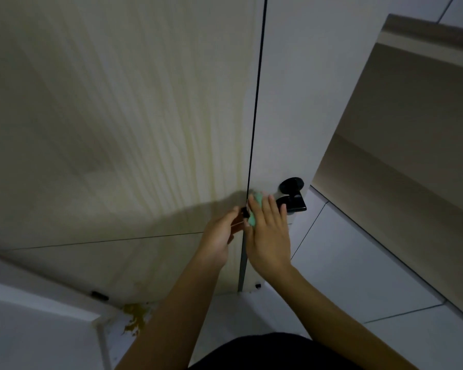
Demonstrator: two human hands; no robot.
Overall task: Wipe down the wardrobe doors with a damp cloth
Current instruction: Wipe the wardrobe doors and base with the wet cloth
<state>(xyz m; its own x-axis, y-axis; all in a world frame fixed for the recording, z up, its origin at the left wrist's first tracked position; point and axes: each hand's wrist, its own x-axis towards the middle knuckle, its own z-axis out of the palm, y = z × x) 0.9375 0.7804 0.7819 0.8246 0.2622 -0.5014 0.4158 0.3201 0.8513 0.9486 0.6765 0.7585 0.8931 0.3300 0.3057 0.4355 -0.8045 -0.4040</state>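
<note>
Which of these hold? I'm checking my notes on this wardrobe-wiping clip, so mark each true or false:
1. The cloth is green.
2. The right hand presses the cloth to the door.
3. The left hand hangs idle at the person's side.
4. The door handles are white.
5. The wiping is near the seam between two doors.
1. True: the cloth is pale green.
2. True: the right hand lies flat over it on the right door.
3. False: the left hand is raised at the seam, fingers on a small dark handle.
4. False: the handle beside the cloth is black.
5. True.
</note>
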